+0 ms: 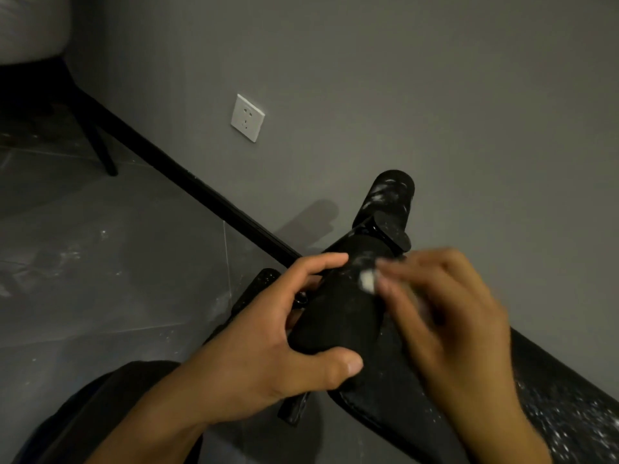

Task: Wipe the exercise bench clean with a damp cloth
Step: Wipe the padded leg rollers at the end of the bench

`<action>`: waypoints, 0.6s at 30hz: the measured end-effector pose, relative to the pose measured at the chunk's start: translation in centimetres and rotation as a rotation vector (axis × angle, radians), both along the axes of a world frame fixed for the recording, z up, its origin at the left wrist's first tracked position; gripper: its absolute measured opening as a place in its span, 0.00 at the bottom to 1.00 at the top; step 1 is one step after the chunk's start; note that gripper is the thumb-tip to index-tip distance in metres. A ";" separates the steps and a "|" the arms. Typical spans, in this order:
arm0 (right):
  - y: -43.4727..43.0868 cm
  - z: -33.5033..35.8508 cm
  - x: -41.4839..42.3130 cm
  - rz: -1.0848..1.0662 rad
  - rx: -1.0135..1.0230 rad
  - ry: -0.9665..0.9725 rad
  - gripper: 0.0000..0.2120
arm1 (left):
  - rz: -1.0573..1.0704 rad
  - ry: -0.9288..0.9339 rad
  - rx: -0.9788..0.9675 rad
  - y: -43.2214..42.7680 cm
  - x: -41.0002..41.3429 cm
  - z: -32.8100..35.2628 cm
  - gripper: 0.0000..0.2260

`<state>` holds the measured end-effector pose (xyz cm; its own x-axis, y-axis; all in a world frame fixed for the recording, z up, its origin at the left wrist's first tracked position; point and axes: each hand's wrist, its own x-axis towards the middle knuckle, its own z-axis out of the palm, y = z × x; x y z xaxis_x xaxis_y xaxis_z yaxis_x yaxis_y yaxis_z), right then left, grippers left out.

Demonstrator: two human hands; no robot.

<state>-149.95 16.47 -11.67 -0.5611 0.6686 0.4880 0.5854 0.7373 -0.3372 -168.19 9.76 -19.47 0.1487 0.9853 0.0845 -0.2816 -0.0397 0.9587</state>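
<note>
A black padded part of the exercise bench [338, 316] runs up from the lower middle toward the wall, smeared with white dust near its far end. Beyond it a black foam roller [390, 195] is dusted white too. My left hand [268, 339] grips the pad from the left, fingers over the top and thumb at its near end. My right hand [449, 316], blurred by motion, pinches a small white wad of cloth [366, 279] against the dusty patch on the pad. The bench seat [569, 420] at lower right is speckled white.
A grey wall with a white socket [247, 118] stands close behind the bench, with a black skirting board [187, 182] along its foot. A chair with black legs [100, 152] sits at the far left on the grey tiled floor [117, 262], which shows white dust.
</note>
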 end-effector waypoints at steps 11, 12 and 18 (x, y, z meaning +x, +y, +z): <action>-2.9 -1.0 -0.1 0.073 -0.001 0.046 0.08 | 0.065 0.163 0.021 -0.7 0.2 0.8 0.38; -2.2 -1.1 -0.1 0.049 0.016 0.051 0.09 | 0.065 0.173 0.020 -0.6 0.2 0.8 0.38; 2.7 -0.3 -1.4 -0.116 -0.042 0.096 0.08 | 0.014 0.191 0.034 -0.3 -0.5 0.2 0.40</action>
